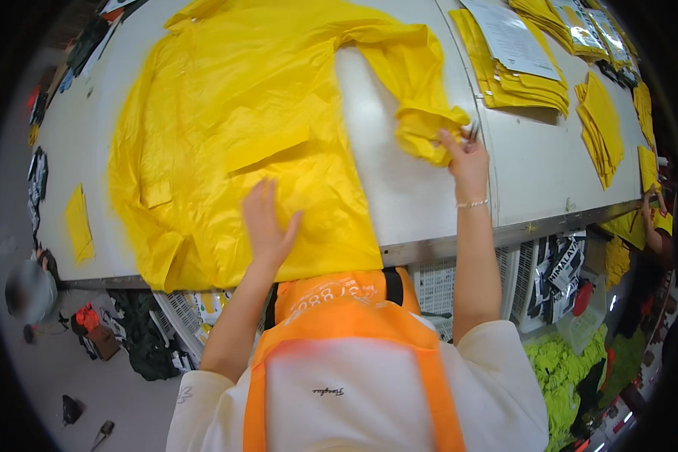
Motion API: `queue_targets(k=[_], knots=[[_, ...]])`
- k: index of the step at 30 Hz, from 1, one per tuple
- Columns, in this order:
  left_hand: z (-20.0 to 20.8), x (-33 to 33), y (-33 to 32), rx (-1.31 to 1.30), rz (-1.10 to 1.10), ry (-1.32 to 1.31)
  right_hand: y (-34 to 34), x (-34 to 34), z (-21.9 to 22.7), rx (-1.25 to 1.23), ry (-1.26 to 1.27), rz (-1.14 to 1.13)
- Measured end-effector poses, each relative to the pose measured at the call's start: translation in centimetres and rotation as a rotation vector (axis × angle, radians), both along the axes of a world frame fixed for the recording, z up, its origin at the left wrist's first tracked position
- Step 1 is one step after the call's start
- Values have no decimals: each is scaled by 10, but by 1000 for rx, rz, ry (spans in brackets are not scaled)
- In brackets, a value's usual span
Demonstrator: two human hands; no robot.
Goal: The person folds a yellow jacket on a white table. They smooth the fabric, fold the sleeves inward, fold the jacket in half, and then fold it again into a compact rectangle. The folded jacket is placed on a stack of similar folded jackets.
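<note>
A yellow raincoat [279, 90] lies spread over the white table, with a pocket flap [270, 151] across its lower front. My left hand [266, 222] rests on the cloth below that flap, fingers stretched and thumb apart, holding nothing. At the end of the right sleeve [429, 132], my right hand [468, 162] is closed, its thumb against the bunched cuff. Small metal thread snips [473, 130] show between its fingers, partly hidden by the hand.
Folded yellow garments [505, 75] with a paper sheet [516, 38] on top lie at the far right, near more folded yellow pieces [601, 128]. A yellow piece [79, 224] lies at left. White crates [437, 290] stand beneath the table edge. Other people are at both sides.
</note>
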State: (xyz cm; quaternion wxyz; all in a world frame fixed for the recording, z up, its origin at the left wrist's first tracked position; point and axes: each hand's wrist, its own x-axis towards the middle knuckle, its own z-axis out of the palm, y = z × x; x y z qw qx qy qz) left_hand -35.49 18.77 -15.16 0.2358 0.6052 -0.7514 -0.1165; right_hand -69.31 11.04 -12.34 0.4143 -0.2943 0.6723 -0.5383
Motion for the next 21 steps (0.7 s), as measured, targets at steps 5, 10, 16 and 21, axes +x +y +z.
queue_targets(k=[5,10,16,21], knots=[[85,-84,-49,-238,-203,445,60,71,25,-61,-115,294],[85,-71,-54,274,-291,744,89,66,32,-21,292,430],[112,-70,-50,447,-251,768,66,75,69,-372,408,449],[114,-71,-50,198,-285,724,57,76,75,-356,341,574]])
